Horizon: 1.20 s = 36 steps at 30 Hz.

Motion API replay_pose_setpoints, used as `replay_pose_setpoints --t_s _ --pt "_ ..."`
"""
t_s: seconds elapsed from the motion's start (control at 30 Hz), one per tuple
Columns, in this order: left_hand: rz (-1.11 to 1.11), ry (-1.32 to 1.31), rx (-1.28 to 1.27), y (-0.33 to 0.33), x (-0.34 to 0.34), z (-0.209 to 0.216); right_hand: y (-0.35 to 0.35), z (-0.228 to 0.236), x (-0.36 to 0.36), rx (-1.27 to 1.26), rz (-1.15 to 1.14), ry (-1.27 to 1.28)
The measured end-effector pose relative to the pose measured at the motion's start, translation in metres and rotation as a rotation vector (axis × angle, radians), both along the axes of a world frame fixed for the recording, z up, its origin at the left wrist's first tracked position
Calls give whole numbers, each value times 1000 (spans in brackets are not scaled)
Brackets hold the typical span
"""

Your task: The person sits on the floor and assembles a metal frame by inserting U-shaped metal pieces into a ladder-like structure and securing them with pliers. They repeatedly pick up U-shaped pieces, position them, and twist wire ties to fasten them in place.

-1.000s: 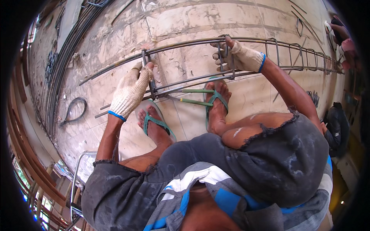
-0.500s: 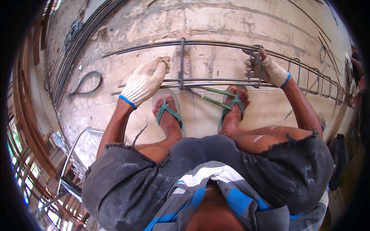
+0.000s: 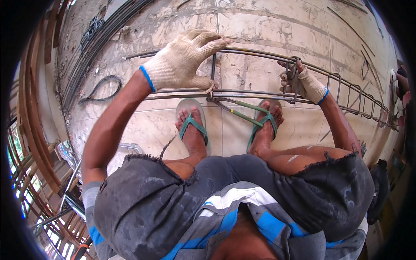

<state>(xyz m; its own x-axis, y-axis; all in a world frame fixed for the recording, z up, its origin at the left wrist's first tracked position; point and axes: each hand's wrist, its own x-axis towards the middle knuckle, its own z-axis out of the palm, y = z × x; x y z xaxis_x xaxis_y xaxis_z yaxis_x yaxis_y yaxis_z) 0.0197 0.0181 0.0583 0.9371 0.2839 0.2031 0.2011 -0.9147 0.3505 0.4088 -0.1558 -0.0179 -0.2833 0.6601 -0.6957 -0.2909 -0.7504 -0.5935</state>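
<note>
A long rebar cage [image 3: 255, 93] of thin steel bars and square stirrups stretches across in front of me to the far right. My left hand [image 3: 184, 60], in a cream knitted glove, lies over its left end with fingers and thumb spread. The fingertips reach the far bars, and the thumb is at the near bars beside the end stirrup [image 3: 213, 67]. My right hand [image 3: 303, 82], gloved with bare fingertips, is closed round another stirrup [image 3: 296, 84]. Pincers with green handles [image 3: 245, 113] stand at the near bars, their jaws by the end stirrup.
My sandalled feet [image 3: 193, 128] are just behind the cage. A wire loop [image 3: 102, 89] and a bundle of long bars [image 3: 89, 54] lie on the tiled floor to the left. Timber pieces [image 3: 32, 117] stand at the left edge. Loose rods [image 3: 353, 26] lie at the far right.
My left hand has moved away from me and right, opening over the end stirrup. The right hand keeps its hold. The whole view has shifted slightly.
</note>
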Motion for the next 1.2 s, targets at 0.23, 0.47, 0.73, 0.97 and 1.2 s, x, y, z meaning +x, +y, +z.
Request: replay_pose_setpoints --t_s 0.23,0.47,0.73,0.97,1.2 --pt "25 31 -166 4 31 -19 2 -1 -2 15 -13 -18" --pt "-357 -111 -12 -2 28 -41 -1 4 -5 -9 -30 -59" --pt "-250 -45 -9 -10 34 -31 -12 2 1 -54 9 -106" --pt "-187 -155 -19 -11 28 -37 4 -17 12 -1 61 -27" --pt "23 -147 -42 -24 15 -21 -7 -13 16 23 88 -43"
